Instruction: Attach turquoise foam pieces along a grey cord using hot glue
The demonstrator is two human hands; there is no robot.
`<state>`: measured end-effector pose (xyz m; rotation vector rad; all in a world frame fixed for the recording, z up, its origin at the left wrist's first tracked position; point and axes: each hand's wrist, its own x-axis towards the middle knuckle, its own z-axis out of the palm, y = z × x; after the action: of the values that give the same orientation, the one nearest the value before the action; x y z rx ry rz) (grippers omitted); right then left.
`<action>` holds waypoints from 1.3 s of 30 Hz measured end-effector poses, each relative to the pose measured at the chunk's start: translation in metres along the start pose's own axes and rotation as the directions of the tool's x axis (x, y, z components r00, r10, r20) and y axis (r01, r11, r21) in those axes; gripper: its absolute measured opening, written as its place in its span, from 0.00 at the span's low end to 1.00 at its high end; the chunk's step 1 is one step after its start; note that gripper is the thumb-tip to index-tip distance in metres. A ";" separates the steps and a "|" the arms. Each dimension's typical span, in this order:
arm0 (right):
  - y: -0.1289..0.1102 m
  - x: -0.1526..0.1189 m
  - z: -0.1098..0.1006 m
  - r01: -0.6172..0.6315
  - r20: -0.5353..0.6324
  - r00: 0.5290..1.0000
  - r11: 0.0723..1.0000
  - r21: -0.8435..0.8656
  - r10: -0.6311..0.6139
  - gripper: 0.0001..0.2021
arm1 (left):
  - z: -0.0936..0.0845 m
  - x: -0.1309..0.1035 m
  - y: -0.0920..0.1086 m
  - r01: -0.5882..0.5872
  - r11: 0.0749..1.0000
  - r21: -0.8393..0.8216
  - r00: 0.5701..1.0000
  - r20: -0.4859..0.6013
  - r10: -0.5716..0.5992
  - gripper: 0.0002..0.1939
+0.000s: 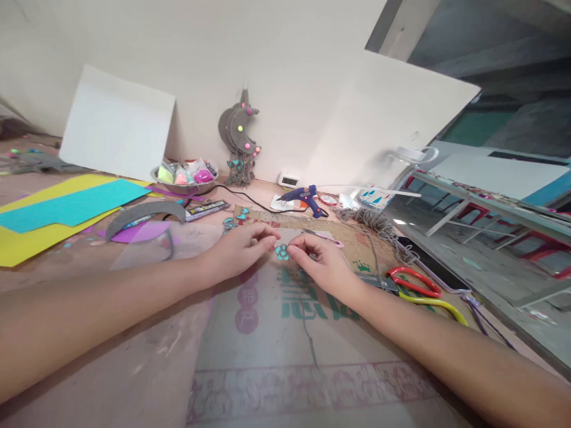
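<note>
A small turquoise flower with grey outlines is between my two hands, above a translucent sheet. My right hand has its thumb and fingertips closed on the flower's right edge. My left hand is at the flower's upper left, thumb and forefinger drawn together; whether they touch it or pinch something small is hard to make out. A thin grey thread trails over the sheet below. Similar turquoise pieces lie just beyond my left hand.
A blue glue gun lies behind my hands. Grey yarn, red-and-yellow-handled scissors and a phone are at right. Coloured sheets and a bowl of clay packs are at left. A grey moon ornament hangs against the wall.
</note>
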<state>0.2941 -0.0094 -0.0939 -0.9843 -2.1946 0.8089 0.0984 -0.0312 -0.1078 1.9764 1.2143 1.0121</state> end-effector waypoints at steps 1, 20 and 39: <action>0.000 0.000 0.000 0.000 0.002 1.000 1.000 -0.004 0.000 0.10 | -0.001 0.000 0.002 -0.007 0.999 0.032 1.000 0.023 0.006 0.13; 0.004 0.000 0.002 0.019 0.015 1.000 0.998 -0.052 -0.019 0.08 | 0.001 -0.003 0.009 -0.092 0.979 0.182 0.995 0.041 0.086 0.07; 0.003 0.001 0.000 0.009 0.008 1.000 0.998 -0.062 -0.009 0.09 | -0.001 -0.001 0.007 -0.057 0.988 0.140 0.998 0.018 0.055 0.09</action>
<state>0.2946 -0.0074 -0.0960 -1.0022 -2.2408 0.7458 0.1007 -0.0353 -0.1024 2.1332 1.2599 0.9610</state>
